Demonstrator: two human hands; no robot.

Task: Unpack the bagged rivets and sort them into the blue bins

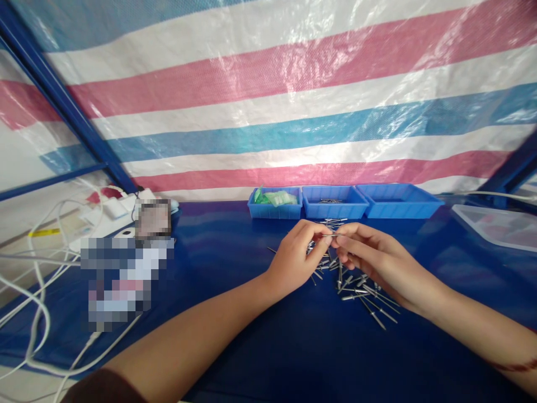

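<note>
Though cluttered, blue table (260,358) beside sheeting (260,89).

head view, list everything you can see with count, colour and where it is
held pin: one, silver, between both hands' fingertips
loose pins: many, silver, under and around the hands
bins: three, blue, row at table back
binned pins: several, silver, middle bin
plastic wrap: count unclear, green and pale, left bin
table: one, blue, beneath
tray or lid: one, translucent, far right
cables: several, white, left
pixelated items: count unclear, mixed, left
striped sheet: one, red-white-blue, behind
left hand: one, bare, centre
right hand: one, bare, right of centre
</note>
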